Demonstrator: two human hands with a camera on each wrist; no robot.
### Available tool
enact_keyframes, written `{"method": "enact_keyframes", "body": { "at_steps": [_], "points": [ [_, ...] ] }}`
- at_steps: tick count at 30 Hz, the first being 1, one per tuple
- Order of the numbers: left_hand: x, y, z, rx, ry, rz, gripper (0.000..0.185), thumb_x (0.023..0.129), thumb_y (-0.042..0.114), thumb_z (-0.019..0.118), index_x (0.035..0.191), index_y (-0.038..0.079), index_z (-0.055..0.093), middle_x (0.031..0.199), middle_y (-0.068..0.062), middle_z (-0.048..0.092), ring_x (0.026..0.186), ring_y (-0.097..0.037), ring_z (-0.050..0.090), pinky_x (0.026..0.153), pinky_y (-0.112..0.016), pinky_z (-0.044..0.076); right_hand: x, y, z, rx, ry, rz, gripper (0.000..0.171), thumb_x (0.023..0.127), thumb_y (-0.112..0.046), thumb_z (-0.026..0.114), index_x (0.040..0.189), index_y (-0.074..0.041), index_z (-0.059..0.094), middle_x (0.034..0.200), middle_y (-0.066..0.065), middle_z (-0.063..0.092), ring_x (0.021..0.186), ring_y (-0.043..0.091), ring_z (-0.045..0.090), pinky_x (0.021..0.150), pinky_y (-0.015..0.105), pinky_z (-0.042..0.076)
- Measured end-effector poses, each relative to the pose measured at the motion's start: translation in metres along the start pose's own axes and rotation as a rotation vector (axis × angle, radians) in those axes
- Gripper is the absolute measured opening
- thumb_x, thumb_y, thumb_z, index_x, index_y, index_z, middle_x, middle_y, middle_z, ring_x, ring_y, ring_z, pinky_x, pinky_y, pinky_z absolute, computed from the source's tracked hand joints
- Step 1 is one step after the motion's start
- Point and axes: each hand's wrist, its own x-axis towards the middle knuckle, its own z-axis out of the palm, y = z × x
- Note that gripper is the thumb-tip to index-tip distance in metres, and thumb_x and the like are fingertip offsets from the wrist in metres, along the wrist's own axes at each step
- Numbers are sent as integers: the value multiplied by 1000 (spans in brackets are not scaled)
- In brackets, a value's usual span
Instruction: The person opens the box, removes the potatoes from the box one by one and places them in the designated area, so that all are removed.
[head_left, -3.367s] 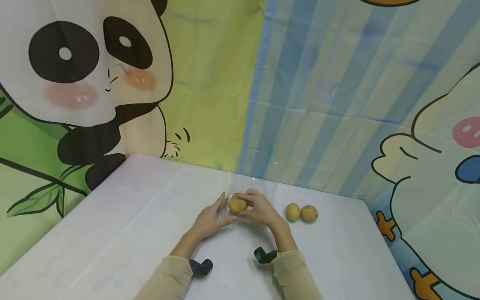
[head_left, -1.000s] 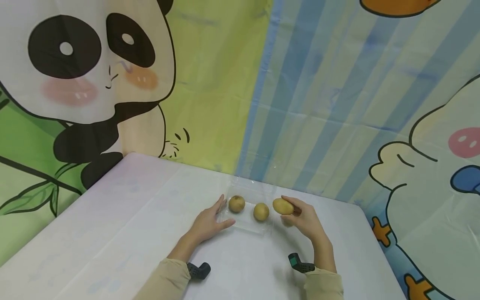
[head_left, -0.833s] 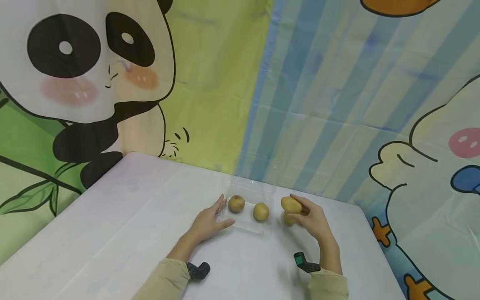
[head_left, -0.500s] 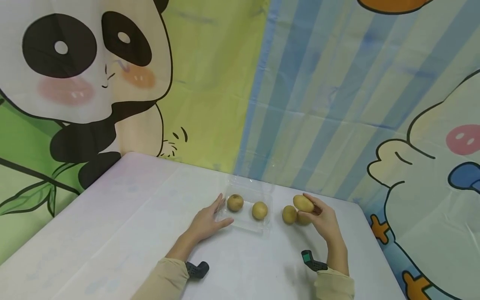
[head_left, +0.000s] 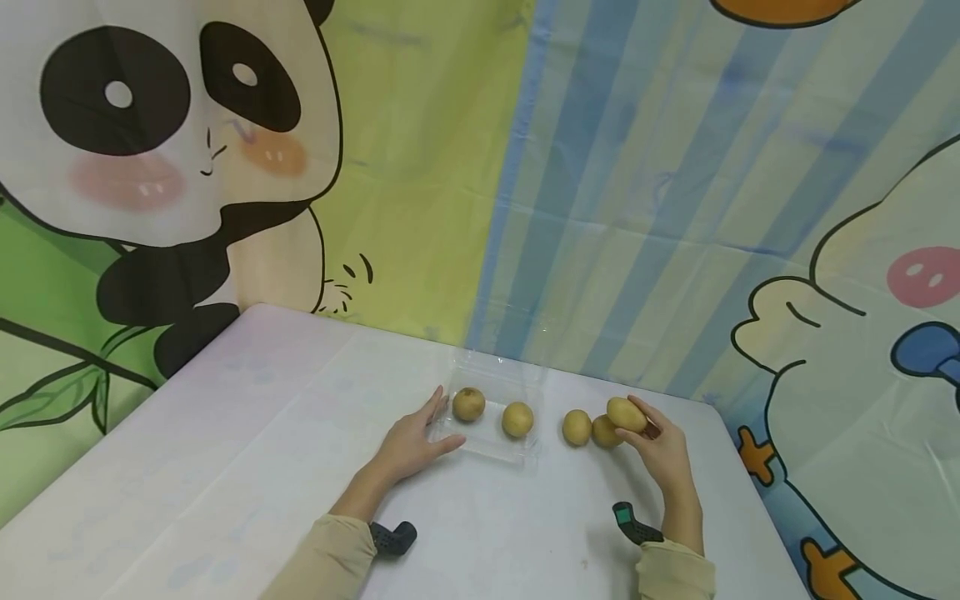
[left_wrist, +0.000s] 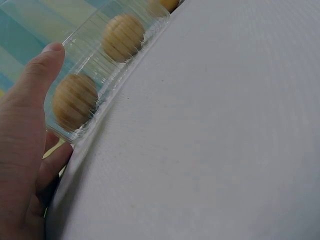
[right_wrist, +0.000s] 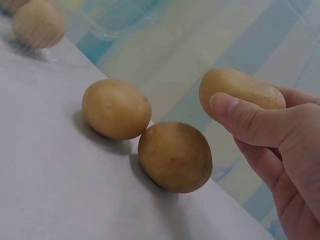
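Observation:
My right hand (head_left: 663,450) pinches a potato (head_left: 627,414) between thumb and fingers, raised above the right side of the table. In the right wrist view this oblong potato (right_wrist: 240,90) is apart from two potatoes on the cloth, a paler one (right_wrist: 116,109) and a browner one (right_wrist: 175,157). My left hand (head_left: 408,446) rests against the left end of a clear plastic container (head_left: 491,450), fingers extended along its side and thumb at the front. Inside the container lie two potatoes, one at left (head_left: 468,404) and one at right (head_left: 517,420), with a gap between them.
A white cloth covers the table (head_left: 247,467). Behind it hangs a curtain (head_left: 420,167) printed with a panda and stripes. The container's clear lid (head_left: 498,365) stands up at its back. Each wrist wears a black camera, one left (head_left: 393,538) and one right (head_left: 633,525).
My right hand has left the container and moved right, carrying a potato. Both potatoes on the table now show from behind it. My left hand has stayed at the container's left end.

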Motion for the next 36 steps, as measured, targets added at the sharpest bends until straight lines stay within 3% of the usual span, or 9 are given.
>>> {"method": "enact_keyframes", "body": {
  "at_steps": [5,14,24,32,36],
  "points": [
    [1,-1,-1,14,1,6,98,68,72,55,145,28,12,141,12,37,130,-24,38,106,-47,30,-1,9,1,23,14,38,69,73,-39,71,135,-25,44,139,10,41,123,30,45,76,5,44],
    [1,-2,-1,11,2,10,100,68,73,54,145,28,12,141,12,37,130,-23,38,106,-47,30,1,18,4,105,68,97,67,73,-33,73,134,-24,45,142,8,37,123,29,45,75,2,43],
    [1,-3,-1,3,1,15,101,67,75,53,146,27,12,140,12,37,130,-22,37,106,-47,30,1,18,2,82,139,121,66,75,-31,72,134,-27,44,139,4,43,120,24,48,74,0,41],
    [1,-2,0,-5,-2,13,98,69,70,57,145,28,12,141,11,37,130,-23,37,106,-47,30,-4,25,0,81,190,120,63,76,-13,71,134,-17,46,136,9,46,117,28,50,72,-4,37],
    [1,-2,0,-11,-4,13,98,69,69,57,145,28,12,141,11,37,130,-23,37,106,-47,30,-2,33,0,57,197,137,62,76,-15,72,133,-18,46,136,8,46,116,27,51,71,-4,36]
  ]
}}
